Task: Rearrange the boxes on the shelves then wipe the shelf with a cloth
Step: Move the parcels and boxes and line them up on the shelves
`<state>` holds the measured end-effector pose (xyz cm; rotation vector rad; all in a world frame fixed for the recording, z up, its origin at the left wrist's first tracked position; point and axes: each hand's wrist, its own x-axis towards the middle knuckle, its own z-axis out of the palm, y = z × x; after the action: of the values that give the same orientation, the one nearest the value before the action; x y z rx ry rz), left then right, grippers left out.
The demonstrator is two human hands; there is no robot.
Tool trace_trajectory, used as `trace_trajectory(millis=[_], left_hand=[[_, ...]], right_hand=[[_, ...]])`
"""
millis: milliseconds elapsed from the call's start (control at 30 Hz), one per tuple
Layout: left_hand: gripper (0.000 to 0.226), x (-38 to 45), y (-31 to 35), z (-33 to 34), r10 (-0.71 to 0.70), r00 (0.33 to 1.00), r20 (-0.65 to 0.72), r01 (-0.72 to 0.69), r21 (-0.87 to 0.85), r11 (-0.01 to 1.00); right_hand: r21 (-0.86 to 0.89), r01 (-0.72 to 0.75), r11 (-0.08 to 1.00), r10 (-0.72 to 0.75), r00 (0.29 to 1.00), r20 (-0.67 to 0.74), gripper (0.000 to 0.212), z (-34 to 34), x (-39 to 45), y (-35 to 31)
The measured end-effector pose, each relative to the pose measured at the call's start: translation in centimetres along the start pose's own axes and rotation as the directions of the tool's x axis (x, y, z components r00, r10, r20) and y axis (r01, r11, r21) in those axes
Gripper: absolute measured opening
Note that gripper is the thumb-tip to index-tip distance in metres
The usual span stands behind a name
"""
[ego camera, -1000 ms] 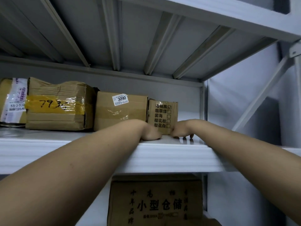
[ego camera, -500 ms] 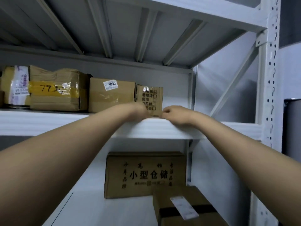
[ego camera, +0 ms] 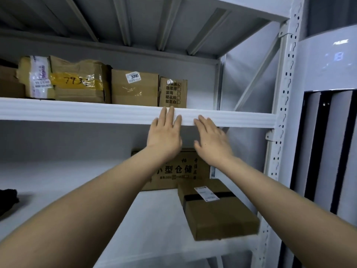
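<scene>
A row of cardboard boxes stands on the upper shelf point(ego camera: 77, 113): a small box with printed checkboxes point(ego camera: 172, 92) at the right end, a box labelled 3090 point(ego camera: 135, 89) beside it, and a crumpled taped box point(ego camera: 77, 84) further left. My left hand point(ego camera: 164, 132) and my right hand point(ego camera: 210, 138) are both in front of the shelf's front edge, fingers straight, holding nothing. On the lower shelf point(ego camera: 154, 219) a printed box point(ego camera: 183, 169) stands at the back and a flat box with black tape point(ego camera: 216, 207) lies in front of it.
A dark cloth-like thing point(ego camera: 7, 200) lies at the left edge of the lower shelf. The white perforated upright point(ego camera: 282, 113) bounds the shelves on the right, with a white appliance point(ego camera: 328, 93) beyond it. The upper shelf has bare room right of the small box.
Both hands have come off the small box and drawn back to the shelf's front edge with fingers opened. The view has dropped, showing more of the lower shelf.
</scene>
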<state>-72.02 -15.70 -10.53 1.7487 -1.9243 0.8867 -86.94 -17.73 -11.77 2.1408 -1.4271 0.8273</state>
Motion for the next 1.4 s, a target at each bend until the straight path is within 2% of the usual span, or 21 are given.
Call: trace_trajectory(millis=[100,367,567,700,833,1000,1200,1400], left_hand=[[0.067,-2.8,1.4,1.1,0.000,0.993,0.115,0.008,-0.071,0.997],[0.066,-7.8,6.1,5.6,-0.025,0.941,0.338,0.099,-0.202,0.974],[0.066,-9.5,11.3,10.7,-0.062,0.821,0.568,0.252,-0.261,0.932],[0.067,-9.7,14.6,14.3,-0.087,0.740,0.667,0.341,-0.261,0.903],[0.065,-9.5,16.8,17.1,-0.125,0.698,0.705,0.402,-0.240,0.884],[0.061,-9.6,19.0,20.3,-0.176,0.606,0.776,0.509,-0.208,0.835],[0.059,-9.5,19.4,23.1,-0.202,0.563,0.801,0.582,-0.211,0.785],[0.063,-9.3,18.8,24.3,-0.150,0.532,0.833,0.607,-0.251,0.754]], right_hand=[[-0.019,-0.012,1.000,0.014,0.995,0.097,0.067,0.7,-3.1,-0.2],[0.039,-0.202,0.979,0.184,0.944,0.276,0.061,4.0,-9.5,2.7],[-0.003,-0.290,0.957,0.262,0.860,0.439,0.058,8.2,-13.7,7.9],[-0.011,-0.306,0.952,0.265,0.805,0.531,0.056,11.5,-15.6,11.4],[-0.039,-0.317,0.948,0.279,0.760,0.587,0.052,14.5,-16.8,14.7],[-0.043,-0.356,0.934,0.312,0.746,0.589,0.054,17.6,-17.4,18.6],[-0.074,-0.398,0.915,0.353,0.697,0.624,0.063,19.8,-16.1,19.1],[-0.183,-0.439,0.880,0.439,0.604,0.666,0.073,20.9,-14.8,18.2]])
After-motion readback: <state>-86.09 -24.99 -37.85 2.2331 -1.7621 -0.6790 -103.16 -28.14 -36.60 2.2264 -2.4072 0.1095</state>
